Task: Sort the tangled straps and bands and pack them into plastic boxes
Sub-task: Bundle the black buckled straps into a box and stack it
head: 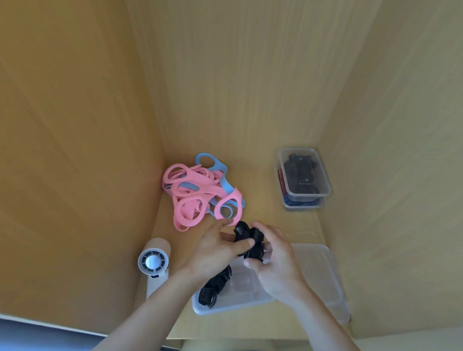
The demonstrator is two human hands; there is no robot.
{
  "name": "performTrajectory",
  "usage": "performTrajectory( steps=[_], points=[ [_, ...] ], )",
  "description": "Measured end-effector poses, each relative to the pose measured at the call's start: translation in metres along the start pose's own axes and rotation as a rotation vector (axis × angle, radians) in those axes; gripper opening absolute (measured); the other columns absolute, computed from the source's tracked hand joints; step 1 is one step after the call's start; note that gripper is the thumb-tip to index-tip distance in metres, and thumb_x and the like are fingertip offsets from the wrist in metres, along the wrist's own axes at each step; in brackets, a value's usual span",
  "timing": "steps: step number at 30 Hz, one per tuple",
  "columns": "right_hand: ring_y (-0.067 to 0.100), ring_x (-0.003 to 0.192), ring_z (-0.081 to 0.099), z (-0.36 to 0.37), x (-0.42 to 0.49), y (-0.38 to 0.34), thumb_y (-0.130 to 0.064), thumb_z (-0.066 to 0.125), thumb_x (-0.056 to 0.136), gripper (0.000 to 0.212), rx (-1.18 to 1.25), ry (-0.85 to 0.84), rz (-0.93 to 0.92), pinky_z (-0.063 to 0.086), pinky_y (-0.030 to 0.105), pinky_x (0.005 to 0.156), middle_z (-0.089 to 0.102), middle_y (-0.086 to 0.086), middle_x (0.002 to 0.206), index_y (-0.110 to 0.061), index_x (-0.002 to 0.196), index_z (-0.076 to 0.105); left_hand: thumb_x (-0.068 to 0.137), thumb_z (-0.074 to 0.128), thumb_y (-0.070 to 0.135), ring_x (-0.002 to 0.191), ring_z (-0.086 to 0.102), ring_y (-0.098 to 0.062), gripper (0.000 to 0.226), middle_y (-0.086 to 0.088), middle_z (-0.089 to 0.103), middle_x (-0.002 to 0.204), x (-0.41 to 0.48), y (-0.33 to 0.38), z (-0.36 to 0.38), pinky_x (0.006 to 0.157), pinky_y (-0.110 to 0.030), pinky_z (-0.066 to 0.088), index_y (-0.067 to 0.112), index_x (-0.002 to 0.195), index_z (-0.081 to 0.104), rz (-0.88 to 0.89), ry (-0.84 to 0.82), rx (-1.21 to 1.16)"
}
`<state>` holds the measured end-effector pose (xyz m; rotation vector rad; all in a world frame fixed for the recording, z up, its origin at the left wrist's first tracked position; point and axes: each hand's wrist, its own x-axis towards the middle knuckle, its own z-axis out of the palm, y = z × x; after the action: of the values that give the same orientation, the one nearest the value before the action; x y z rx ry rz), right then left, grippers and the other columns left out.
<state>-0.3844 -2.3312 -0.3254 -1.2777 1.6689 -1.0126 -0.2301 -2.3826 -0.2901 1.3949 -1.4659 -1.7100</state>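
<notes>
Fingers (244, 243) of the left hand (215, 252) curled round a black strap (243, 232), with the thumb pressed on top of it. Fingers of the right hand (277, 266) curled round the same strap from the other side. Both hands close together, just above the counter (266, 206).

Long end of the black strap hanging down from the hands into a clear box (230, 305) right under them. Flat clear lid (325, 276) lying just beside that box, on the right.

Pile of pink and blue bands (195, 194) all tangled up in the far left corner, touching the wooden wall (88, 134). One pink loop from the pile near the left fingertips.

Two clear boxes (304, 179) stacked one on the other in the far right corner. Black things inside the top one. Blue and red things inside the bottom one, too small to tell what.

Little white fan (153, 261) lying on the counter to the left of the hands, near the front edge, well apart from the boxes.
</notes>
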Motion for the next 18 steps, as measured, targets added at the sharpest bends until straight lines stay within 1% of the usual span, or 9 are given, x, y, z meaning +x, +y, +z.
performTrajectory(
  steps=[2,4,6,8,9,11,13,15,18],
  points=[
    [0.012,0.105,0.062,0.000,-0.002,0.003,0.002,0.081,0.078,0.075,0.055,-0.004,0.035,0.055,0.033,0.094,0.048,-0.014,0.129,-0.036,0.136,0.052,0.081,0.080,0.020,0.089,0.070,0.001,0.057,0.002,0.070,0.108,-0.003,-0.006,-0.001,0.072,-0.016,0.055,0.032,0.130,0.052,0.034,0.027,0.106],
    [0.015,0.106,0.063,0.003,-0.006,0.008,0.001,0.082,0.077,0.074,0.060,-0.018,0.068,0.056,0.034,0.095,0.048,-0.013,0.130,-0.031,0.137,0.053,0.081,0.078,0.010,0.085,0.070,0.001,0.058,0.004,0.069,0.107,-0.005,-0.014,-0.002,0.070,-0.014,0.054,0.029,0.129,0.053,0.054,-0.011,0.179],
    [0.015,0.111,0.060,0.008,-0.012,0.013,-0.003,0.082,0.078,0.077,0.000,-0.047,0.104,0.053,0.035,0.099,0.048,-0.014,0.131,-0.029,0.143,0.050,0.078,0.076,0.006,0.084,0.070,-0.001,0.059,0.009,0.069,0.100,-0.010,-0.019,-0.004,0.076,-0.018,0.056,0.029,0.128,0.055,0.086,-0.047,0.270],
    [0.015,0.116,0.057,0.014,-0.018,0.016,-0.006,0.082,0.079,0.079,-0.047,-0.070,0.132,0.050,0.037,0.104,0.046,-0.014,0.132,-0.031,0.145,0.047,0.075,0.074,0.013,0.085,0.067,-0.003,0.052,0.015,0.069,0.091,-0.017,-0.023,-0.006,0.082,-0.026,0.057,0.043,0.113,0.056,0.118,-0.089,0.401],
    [0.015,0.118,0.056,0.016,-0.021,0.017,-0.007,0.081,0.080,0.078,-0.047,-0.074,0.146,0.049,0.037,0.105,0.046,-0.014,0.132,-0.031,0.145,0.046,0.075,0.072,0.017,0.086,0.066,-0.006,0.044,0.015,0.069,0.092,-0.020,-0.023,-0.006,0.082,-0.031,0.056,0.043,0.107,0.055,0.131,-0.116,0.472],
    [0.016,0.119,0.055,0.020,-0.026,0.019,-0.006,0.080,0.081,0.076,-0.040,-0.069,0.158,0.048,0.038,0.106,0.045,-0.013,0.132,-0.030,0.145,0.046,0.077,0.067,0.019,0.088,0.063,-0.013,0.031,0.010,0.067,0.090,-0.024,-0.024,-0.004,0.080,-0.038,0.054,0.033,0.101,0.054,0.166,-0.147,0.606],
    [0.015,0.119,0.055,0.021,-0.029,0.018,-0.004,0.078,0.081,0.074,-0.056,-0.044,0.143,0.048,0.037,0.105,0.045,-0.012,0.132,-0.029,0.144,0.047,0.078,0.065,0.023,0.091,0.055,-0.015,0.027,0.011,0.063,0.089,-0.027,-0.024,0.000,0.080,-0.040,0.051,0.032,0.098,0.049,0.214,-0.116,0.730],
    [0.012,0.117,0.055,0.019,-0.032,0.016,-0.001,0.076,0.082,0.072,-0.081,-0.011,0.126,0.048,0.034,0.105,0.044,-0.015,0.129,-0.031,0.141,0.048,0.079,0.065,0.028,0.099,0.046,-0.016,0.030,0.015,0.059,0.097,-0.028,-0.023,0.002,0.086,-0.037,0.047,0.036,0.103,0.048,0.246,-0.084,0.816],
    [0.005,0.113,0.053,0.015,-0.037,0.013,-0.002,0.074,0.083,0.070,-0.134,0.020,0.124,0.044,0.020,0.100,0.041,-0.024,0.122,-0.043,0.133,0.048,0.079,0.064,0.034,0.117,0.038,-0.010,0.055,0.017,0.051,0.123,-0.028,-0.026,-0.009,0.097,-0.028,0.040,0.040,0.131,0.049,0.273,-0.050,0.829]
  ],
)
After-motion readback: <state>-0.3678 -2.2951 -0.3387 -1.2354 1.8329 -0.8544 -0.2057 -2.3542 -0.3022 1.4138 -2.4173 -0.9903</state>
